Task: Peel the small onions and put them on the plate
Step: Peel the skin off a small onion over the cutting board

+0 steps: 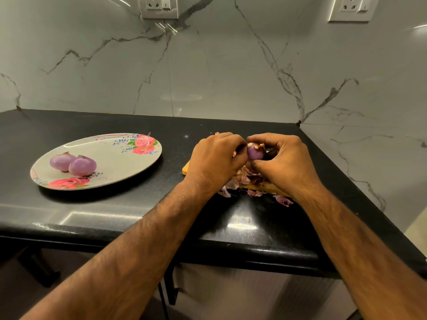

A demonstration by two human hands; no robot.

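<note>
A small purple onion (255, 152) is held between both hands above a wooden board (186, 169). My left hand (216, 158) grips its left side and my right hand (285, 161) pinches it from the right, near a scrap of dry skin at its top. Loose onion peels (242, 179) are heaped under my hands on the board and spill onto the counter. To the left, a grey oval plate with red flowers (120, 158) carries two peeled purple onions (62, 160) (82, 166) touching each other.
The black stone counter (115, 211) ends at a rounded front edge and at a right-hand edge beside my right forearm. A marble wall with two socket plates (159, 6) (352, 8) stands behind. More peels (283, 200) lie in front of the board.
</note>
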